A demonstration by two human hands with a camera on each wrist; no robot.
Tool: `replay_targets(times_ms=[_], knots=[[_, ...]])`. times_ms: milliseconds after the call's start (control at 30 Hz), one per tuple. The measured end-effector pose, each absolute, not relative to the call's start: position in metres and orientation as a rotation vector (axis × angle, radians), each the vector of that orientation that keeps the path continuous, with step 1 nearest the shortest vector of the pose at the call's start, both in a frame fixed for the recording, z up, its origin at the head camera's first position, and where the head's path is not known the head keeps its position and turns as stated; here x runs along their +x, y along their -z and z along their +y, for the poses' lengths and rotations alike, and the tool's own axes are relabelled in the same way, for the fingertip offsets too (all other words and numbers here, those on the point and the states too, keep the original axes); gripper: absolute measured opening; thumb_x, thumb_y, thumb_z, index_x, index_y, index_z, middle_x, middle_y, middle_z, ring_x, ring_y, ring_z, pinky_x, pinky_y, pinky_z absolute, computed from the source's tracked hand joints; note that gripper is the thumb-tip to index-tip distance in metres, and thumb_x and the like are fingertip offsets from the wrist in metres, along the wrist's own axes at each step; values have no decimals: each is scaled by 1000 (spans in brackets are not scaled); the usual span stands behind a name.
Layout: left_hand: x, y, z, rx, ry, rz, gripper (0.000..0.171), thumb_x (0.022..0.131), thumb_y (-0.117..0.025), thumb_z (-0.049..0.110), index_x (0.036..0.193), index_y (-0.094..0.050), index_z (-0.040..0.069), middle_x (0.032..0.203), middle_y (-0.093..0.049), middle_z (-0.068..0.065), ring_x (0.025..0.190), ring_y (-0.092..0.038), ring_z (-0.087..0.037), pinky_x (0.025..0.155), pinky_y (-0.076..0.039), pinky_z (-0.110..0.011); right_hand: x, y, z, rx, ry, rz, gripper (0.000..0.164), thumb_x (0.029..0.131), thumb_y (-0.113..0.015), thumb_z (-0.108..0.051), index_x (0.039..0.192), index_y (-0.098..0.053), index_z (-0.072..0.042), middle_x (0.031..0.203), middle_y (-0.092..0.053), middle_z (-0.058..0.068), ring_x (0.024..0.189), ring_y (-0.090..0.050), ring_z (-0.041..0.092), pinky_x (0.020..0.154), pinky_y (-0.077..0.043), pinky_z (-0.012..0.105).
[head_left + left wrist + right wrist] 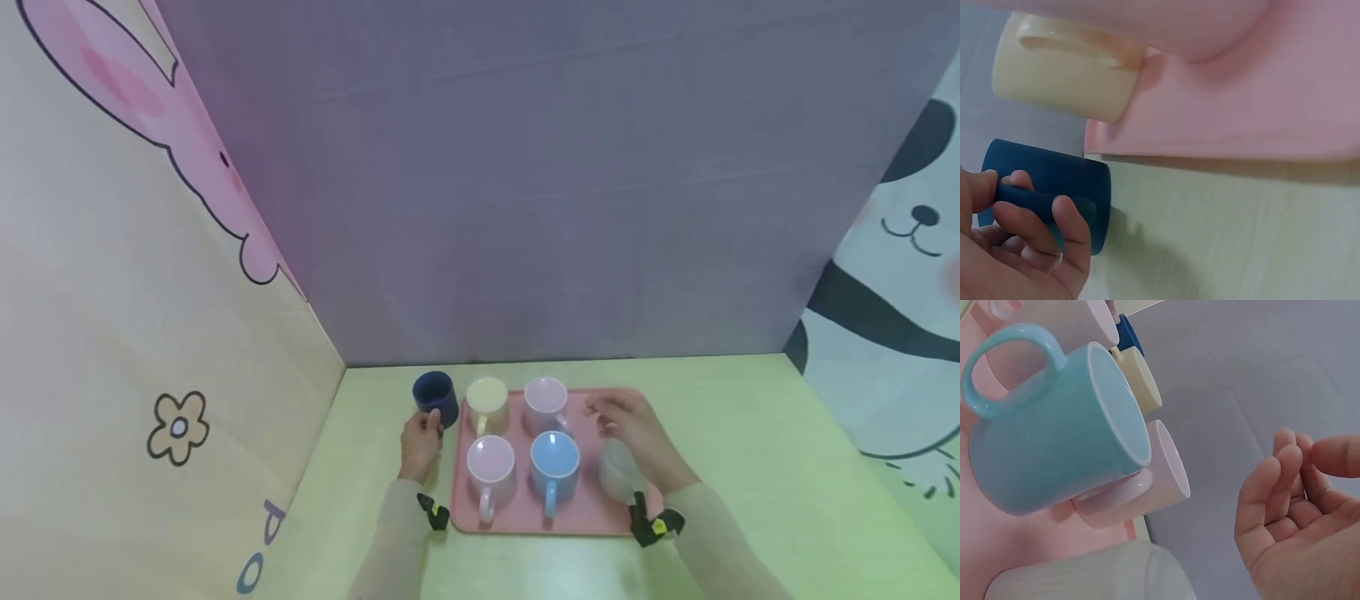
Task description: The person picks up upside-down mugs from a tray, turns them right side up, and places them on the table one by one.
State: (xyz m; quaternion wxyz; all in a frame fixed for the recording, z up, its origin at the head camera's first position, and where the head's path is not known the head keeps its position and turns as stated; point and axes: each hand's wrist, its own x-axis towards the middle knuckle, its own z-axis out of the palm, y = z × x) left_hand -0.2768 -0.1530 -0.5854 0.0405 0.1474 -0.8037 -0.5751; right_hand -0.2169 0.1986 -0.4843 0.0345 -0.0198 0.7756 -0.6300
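Note:
At the left of the pink tray (pixel 592 522), my left hand (pixel 420 446) holds a dark blue mug (pixel 1054 164) by its handle, thumb and fingers around it. Whether the mug's base touches the table I cannot tell. My right hand (pixel 633 429) hovers over the tray's right side, fingers loosely bent and nothing in them (pixel 1297 519). Beneath it stands a whitish ribbed cup (pixel 1085 575), partly hidden by the wrist in the head view. Also on the tray are a cream mug (pixel 487 404), a light blue mug (pixel 555 467) and two pale pink mugs (pixel 492 471).
The tray lies on a pale yellow-green table (pixel 750 442). Behind it rises a grey-purple wall (pixel 525 183). Side panels carry a pink rabbit drawing (pixel 150 100) on the left and a panda drawing (pixel 907 275) on the right.

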Motion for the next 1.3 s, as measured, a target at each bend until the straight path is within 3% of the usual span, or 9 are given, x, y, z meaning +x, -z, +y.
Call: replay_targets(times_ms=[200,433,700,933,1033,1200,1300], knots=[[-278,583,-153,490,1777,-2464,32,108,-53,30,97,-63,1,91,-69,-13,67,-56,-13,60,-47,-25,-223,481,189,-60,1912,2403,34,104,-61,-25,125,-67,1,113,-72,17,92,-66,22,81,-60,32],[-278,580,-154,512,1798,-2436,36,107,-53,29,104,-65,-5,93,-71,-13,70,-55,-14,60,-47,-25,-234,481,181,-100,1765,2434,34,105,-56,-19,131,-62,2,122,-68,22,99,-64,29,84,-57,32],[-280,581,-158,536,1835,-2430,34,105,-58,31,98,-66,0,94,-72,-14,70,-61,-16,59,-49,-25,-248,486,171,-48,1518,2537,34,101,-58,-16,129,-63,1,114,-69,15,92,-63,23,79,-55,31],[-278,579,-162,568,1815,-2404,34,100,-67,32,103,-69,-2,98,-74,-19,64,-62,-18,57,-47,-25,-258,493,165,50,1385,2565,33,100,-59,-19,128,-64,0,115,-69,13,98,-64,27,83,-58,37],[-275,577,-162,585,1772,-2403,32,97,-71,30,105,-68,-1,94,-72,-16,65,-61,-17,59,-47,-25,-260,497,163,47,1314,2608,28,98,-60,-18,120,-67,-2,111,-69,12,98,-63,26,84,-57,39],[-267,573,-161,587,1665,-2420,23,93,-73,21,105,-66,3,97,-70,-13,83,-64,-22,69,-50,-28,-263,504,158,96,1139,2689,12,95,-63,-20,99,-67,-9,96,-68,7,89,-60,23,81,-53,40],[-261,569,-161,564,1618,-2426,19,92,-73,18,103,-67,4,102,-70,-14,90,-63,-25,73,-49,-30,-264,509,155,116,1093,2708,12,96,-62,-22,92,-65,-11,90,-66,5,84,-59,22,79,-52,40]])
